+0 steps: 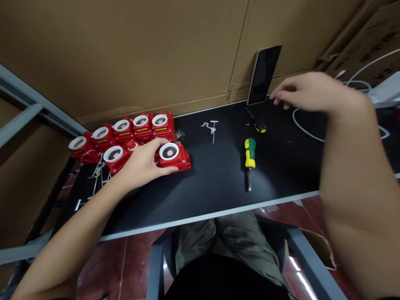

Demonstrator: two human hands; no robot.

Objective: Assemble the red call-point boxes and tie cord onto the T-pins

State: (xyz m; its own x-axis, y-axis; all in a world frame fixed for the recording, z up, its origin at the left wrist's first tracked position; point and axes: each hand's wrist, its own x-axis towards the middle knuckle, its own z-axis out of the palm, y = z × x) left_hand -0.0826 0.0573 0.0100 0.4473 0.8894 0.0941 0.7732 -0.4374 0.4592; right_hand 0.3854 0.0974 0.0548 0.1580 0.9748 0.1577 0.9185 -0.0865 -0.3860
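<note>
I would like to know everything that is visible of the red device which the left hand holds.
The red device looks hard and shiny, plastic or painted metal. A white ring surrounds a dark centre with a small pale-and-red mark, facing up. Small tabs show at its right edge. It appears to rest on the black table; the left hand grips it, thumb along the near side, hiding its left part.

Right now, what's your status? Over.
Left hand gripping front-right red unit. Right hand raised near leaning phone, blurred. Green-yellow screwdriver lying on tabletop between hands.
</note>
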